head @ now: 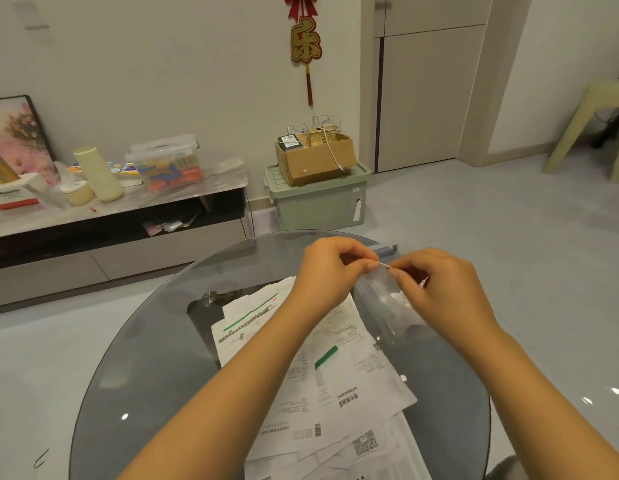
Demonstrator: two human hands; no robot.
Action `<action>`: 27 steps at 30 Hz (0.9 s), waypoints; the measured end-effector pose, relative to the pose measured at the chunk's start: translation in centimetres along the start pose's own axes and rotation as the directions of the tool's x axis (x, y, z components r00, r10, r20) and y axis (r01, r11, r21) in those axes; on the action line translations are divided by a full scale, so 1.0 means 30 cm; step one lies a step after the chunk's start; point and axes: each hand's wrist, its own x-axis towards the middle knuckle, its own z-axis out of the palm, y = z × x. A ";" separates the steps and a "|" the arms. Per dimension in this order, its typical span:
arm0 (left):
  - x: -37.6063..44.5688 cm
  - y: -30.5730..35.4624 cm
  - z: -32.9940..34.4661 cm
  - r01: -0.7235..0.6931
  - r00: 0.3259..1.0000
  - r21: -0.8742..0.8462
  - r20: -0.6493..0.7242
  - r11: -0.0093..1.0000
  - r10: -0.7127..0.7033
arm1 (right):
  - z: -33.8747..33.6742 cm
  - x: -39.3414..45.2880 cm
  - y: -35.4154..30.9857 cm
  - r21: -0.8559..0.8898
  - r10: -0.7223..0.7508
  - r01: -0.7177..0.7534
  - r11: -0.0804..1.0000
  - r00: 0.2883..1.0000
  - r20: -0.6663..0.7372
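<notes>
- Two hands: left hand (330, 268) and right hand (436, 289) each pinch the top edge of a clear bag (387, 294).
- Held above the surface (155, 341), over papers (335, 375), clear bag hangs long axis down, mouth up.

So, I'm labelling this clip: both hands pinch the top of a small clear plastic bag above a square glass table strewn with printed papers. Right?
Not quite: the head view shows a round glass table, not a square one. The rest holds: left hand and right hand pinch the top of the small clear plastic bag above it, printed papers strewn across.
</notes>
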 end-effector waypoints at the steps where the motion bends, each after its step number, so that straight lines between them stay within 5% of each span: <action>1: 0.019 0.004 0.017 -0.008 1.000 0.013 0.016 1.000 0.007 | -0.010 0.006 0.010 -0.004 0.035 -0.035 0.999 0.999 -0.004; 9: 0.179 0.006 0.126 -0.084 0.965 0.236 0.260 0.968 0.020 | -0.037 0.050 0.081 -0.186 0.286 -0.276 0.943 0.958 0.033; 16: 0.275 -0.009 0.183 -0.194 0.871 0.398 0.490 0.897 -0.029 | -0.025 0.080 0.115 -0.387 0.346 -0.276 0.880 0.930 0.122; 27: 0.289 -0.046 0.293 -0.181 0.811 0.433 0.573 0.883 -0.115 | -0.011 0.089 0.137 -0.496 0.374 -0.243 0.833 0.909 0.182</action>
